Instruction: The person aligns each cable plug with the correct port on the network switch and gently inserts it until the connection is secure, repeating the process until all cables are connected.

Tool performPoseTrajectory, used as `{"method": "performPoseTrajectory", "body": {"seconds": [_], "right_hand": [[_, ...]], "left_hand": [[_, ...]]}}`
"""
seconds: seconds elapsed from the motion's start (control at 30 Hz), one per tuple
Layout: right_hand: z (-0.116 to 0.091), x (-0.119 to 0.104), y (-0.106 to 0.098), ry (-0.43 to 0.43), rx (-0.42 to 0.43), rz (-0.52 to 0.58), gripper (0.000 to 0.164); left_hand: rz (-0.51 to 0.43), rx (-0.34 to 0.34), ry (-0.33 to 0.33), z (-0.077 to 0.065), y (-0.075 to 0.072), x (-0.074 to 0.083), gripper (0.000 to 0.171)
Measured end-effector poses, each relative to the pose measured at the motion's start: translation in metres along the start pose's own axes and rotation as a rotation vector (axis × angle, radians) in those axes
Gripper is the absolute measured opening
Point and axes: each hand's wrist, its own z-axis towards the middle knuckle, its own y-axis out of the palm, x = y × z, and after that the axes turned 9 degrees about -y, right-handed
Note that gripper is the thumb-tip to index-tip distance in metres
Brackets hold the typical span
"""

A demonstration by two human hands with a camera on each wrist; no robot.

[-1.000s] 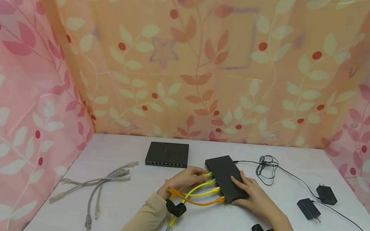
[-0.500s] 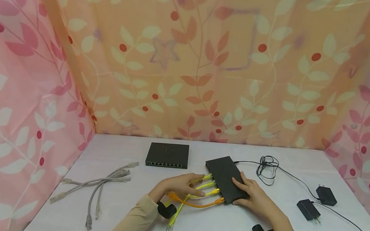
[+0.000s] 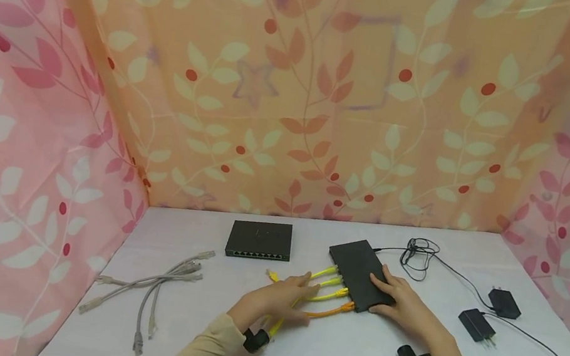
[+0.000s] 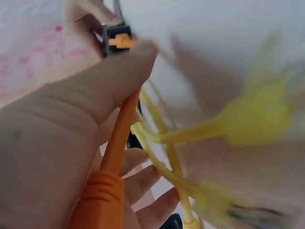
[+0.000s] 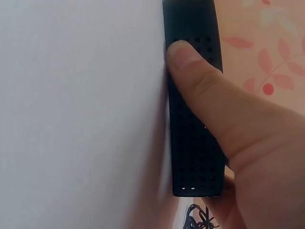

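Box (image 3: 359, 274) slants back-left to front-right, cabled side facing left.

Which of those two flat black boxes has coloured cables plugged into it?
The flat black rectangular box gripped by the right hand; the other flat black box, farther left, shows only bare ports.
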Motion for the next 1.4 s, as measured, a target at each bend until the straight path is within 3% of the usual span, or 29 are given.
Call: {"method": "performPoseTrajectory", "body": {"seconds": [0.23,0.47,0.83,1.07,1.4], "right_hand": [[-0.006,0.011,-0.007,0.039,0.021,0.004,0.071],[-0.014,0.026,-0.017,0.096,0.032,0.029,0.072],[-0.021,0.044,-0.027,0.123,0.045,0.026,0.072],[-0.019,0.054,-0.031,0.181,0.016,0.046,0.076],[-0.006,0.066,-0.034,0.192,0.008,0.066,0.075]], "left_hand": [[0.225,0.122,0.045,0.01,0.012,0.011,0.061],[0.212,0.186,0.019,0.019,0.015,0.027,0.06],[0.255,0.223,-0.012,0.043,0.024,0.041,0.058],[0.303,0.251,-0.031,0.06,0.022,0.042,0.056],[0.413,0.277,-0.059,0.085,0.016,0.031,0.056]]}}
